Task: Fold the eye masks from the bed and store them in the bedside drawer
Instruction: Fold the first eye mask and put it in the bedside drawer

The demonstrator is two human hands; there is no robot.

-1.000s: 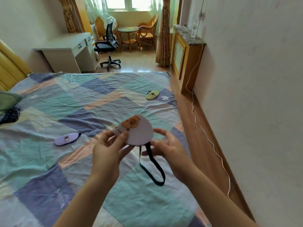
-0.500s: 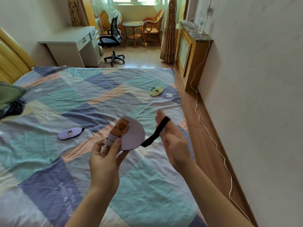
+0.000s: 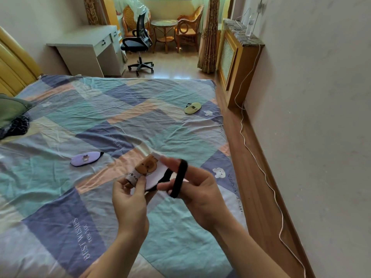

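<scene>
My left hand [image 3: 130, 199] pinches a folded white eye mask [image 3: 149, 173] with a brown bear print, held above the patchwork bed [image 3: 100, 127]. My right hand [image 3: 196, 185] has the mask's black elastic strap [image 3: 179, 180] looped over its fingers, right beside the mask. A purple eye mask [image 3: 85, 158] lies flat on the bed to the left of my hands. A yellow-green eye mask [image 3: 192, 108] lies farther off near the bed's right edge. No bedside drawer is in view.
A green pillow and dark cloth [image 3: 12, 117] sit at the bed's left edge. Right of the bed runs a strip of wooden floor with a white cable [image 3: 259, 161] along the wall. A wooden cabinet [image 3: 239, 57], a desk [image 3: 88, 49] and an office chair [image 3: 138, 43] stand beyond the bed.
My right hand lifted the hanging black strap and brought it in toward the mask, looped over its fingers. My left hand kept hold of the folded mask. The view tilted down slightly.
</scene>
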